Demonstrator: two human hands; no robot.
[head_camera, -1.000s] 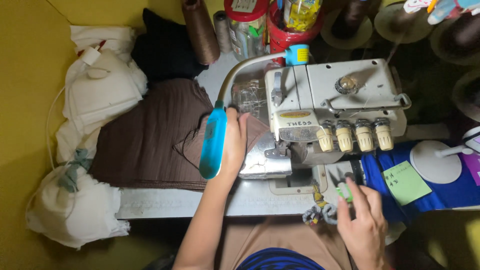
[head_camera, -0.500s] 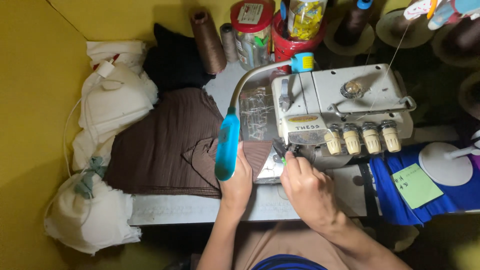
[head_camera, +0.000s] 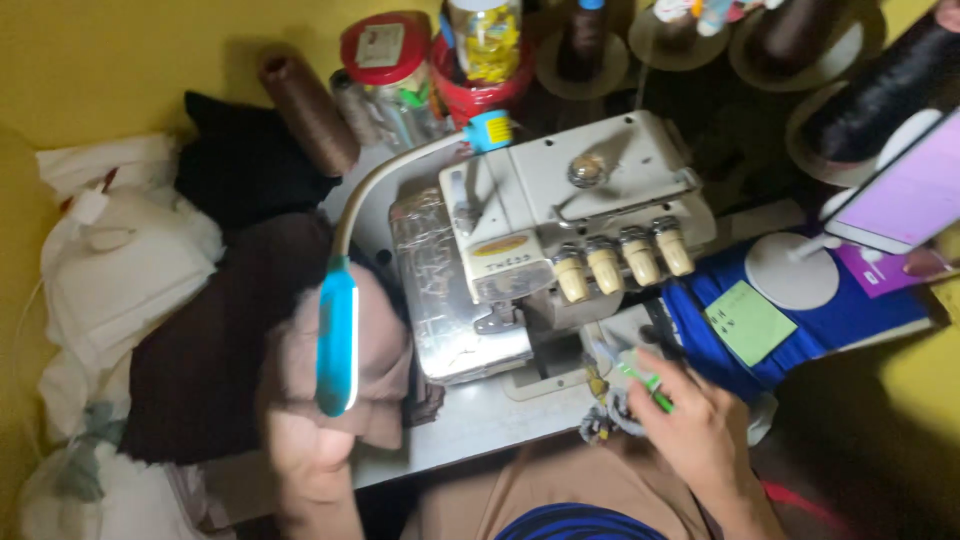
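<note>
A cream overlock sewing machine (head_camera: 560, 240) stands on a pale table (head_camera: 480, 420). Brown fabric (head_camera: 220, 350) lies to its left. My left hand (head_camera: 310, 455) grips a fold of this fabric at the table's front edge, partly hidden behind a blue lamp head (head_camera: 337, 335) on a curved white neck. My right hand (head_camera: 690, 425) is in front of the machine's right side, fingers around a small green tool (head_camera: 650, 385).
White cloth bundles (head_camera: 110, 280) pile at the left by the yellow wall. Thread cones (head_camera: 305, 110), jars (head_camera: 385, 60) and dark spools (head_camera: 880, 90) crowd the back. A blue cloth with a green note (head_camera: 750, 320) and a phone on a white stand (head_camera: 900, 200) sit right.
My right hand left the needle area and moved right and down to the small green tool. My left hand drew the brown fabric back toward me. The camera shifted.
</note>
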